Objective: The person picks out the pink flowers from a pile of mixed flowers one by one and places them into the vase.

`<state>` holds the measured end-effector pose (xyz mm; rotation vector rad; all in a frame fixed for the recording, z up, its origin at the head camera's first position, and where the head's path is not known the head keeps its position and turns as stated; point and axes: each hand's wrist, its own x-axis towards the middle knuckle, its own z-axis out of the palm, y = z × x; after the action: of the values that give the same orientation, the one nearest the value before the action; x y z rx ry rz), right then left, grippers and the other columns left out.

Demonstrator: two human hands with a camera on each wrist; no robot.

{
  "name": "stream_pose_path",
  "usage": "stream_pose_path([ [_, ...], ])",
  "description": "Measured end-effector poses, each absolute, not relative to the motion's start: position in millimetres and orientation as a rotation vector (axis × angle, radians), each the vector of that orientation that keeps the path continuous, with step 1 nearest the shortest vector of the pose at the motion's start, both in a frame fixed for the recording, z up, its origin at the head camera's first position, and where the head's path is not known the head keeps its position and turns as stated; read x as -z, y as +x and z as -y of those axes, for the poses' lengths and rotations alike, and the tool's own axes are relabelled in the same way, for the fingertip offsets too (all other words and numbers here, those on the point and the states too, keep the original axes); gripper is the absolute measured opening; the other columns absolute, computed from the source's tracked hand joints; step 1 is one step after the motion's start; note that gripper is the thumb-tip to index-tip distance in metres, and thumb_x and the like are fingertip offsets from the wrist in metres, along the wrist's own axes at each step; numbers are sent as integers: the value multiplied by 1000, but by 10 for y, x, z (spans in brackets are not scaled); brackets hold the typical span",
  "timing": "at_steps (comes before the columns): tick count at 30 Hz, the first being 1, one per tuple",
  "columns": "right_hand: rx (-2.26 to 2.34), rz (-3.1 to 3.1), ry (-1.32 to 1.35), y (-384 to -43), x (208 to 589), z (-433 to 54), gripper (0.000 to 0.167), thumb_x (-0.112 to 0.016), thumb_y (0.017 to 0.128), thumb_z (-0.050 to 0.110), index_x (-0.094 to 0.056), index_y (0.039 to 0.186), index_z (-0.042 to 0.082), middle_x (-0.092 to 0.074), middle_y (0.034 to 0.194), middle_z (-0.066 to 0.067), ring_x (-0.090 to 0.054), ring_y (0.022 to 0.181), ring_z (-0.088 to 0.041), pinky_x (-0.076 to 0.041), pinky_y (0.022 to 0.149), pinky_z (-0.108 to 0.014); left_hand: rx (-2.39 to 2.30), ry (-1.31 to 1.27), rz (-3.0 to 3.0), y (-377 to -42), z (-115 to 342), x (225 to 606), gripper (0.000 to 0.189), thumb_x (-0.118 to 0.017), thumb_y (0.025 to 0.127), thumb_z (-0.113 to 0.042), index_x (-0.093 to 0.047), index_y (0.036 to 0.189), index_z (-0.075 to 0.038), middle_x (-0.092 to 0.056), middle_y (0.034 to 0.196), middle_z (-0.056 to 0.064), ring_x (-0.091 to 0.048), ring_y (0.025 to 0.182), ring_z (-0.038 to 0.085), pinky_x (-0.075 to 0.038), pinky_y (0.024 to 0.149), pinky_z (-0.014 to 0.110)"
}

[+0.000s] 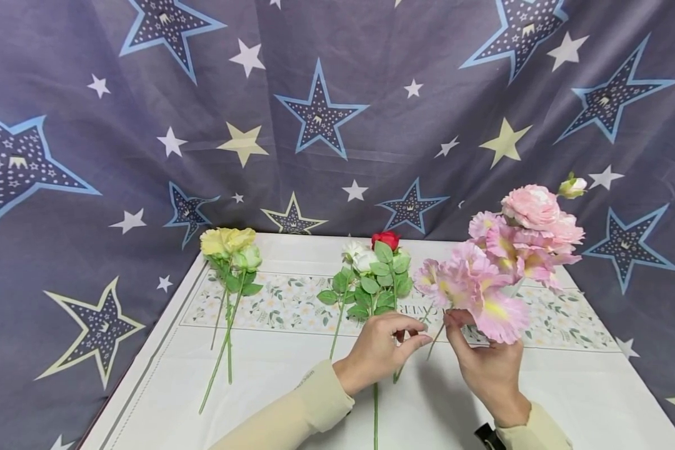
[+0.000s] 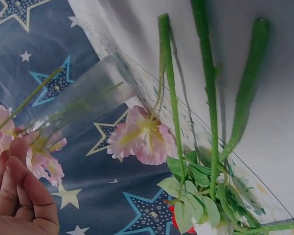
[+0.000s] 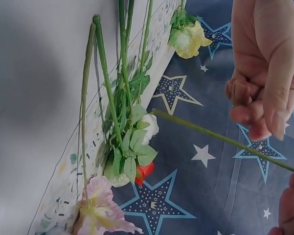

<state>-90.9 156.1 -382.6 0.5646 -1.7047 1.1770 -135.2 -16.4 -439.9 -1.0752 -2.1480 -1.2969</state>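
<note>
My right hand point(image 1: 486, 369) pinches the stem of a pink iris-like flower point(image 1: 497, 312) with a yellow throat, bloom up, low stem end slanting left. In the right wrist view, its green stem point(image 3: 225, 139) runs from my right fingertips past the other hand. My left hand point(image 1: 382, 347) is close beside the stem end, fingers loosely bent, thumb near the index finger, nothing held. Behind the held bloom stands a clear vase point(image 2: 95, 85), mostly hidden in the head view, with pink flowers point(image 1: 531, 209) in it. Another pink iris-like flower point(image 2: 142, 137) lies on the table left of the vase.
A red rose point(image 1: 385, 240) and white roses point(image 1: 360, 256) with leafy stems lie mid-table, partly beneath my left arm. Yellow and pale green flowers point(image 1: 227, 244) lie at the left. A floral printed strip point(image 1: 292, 306) crosses the white table before a starry curtain point(image 1: 326, 37).
</note>
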Motion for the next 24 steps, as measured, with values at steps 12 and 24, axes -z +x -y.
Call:
stream_pose_path([
  [12, -1091, 1764, 454, -921, 3905, -1701, 36, -74, 93, 25, -73, 75, -6, -69, 71, -21, -63, 91, 5, -45, 91, -16, 1203, -1001, 2235, -1377, 331, 4426, 18, -83, 89, -27, -78, 99, -14, -75, 91, -3, -63, 77, 7, -49, 71, 15],
  [24, -981, 1765, 292, -911, 3981, -1891, 8, -77, 74, 2, -71, 69, -2, -67, 74, -12, -56, 92, 6, -40, 88, -14, 1133, -944, 2308, -1403, 465, 4475, 22, -81, 90, -33, -78, 103, -15, -74, 94, -6, -64, 80, 12, -49, 75, 21],
])
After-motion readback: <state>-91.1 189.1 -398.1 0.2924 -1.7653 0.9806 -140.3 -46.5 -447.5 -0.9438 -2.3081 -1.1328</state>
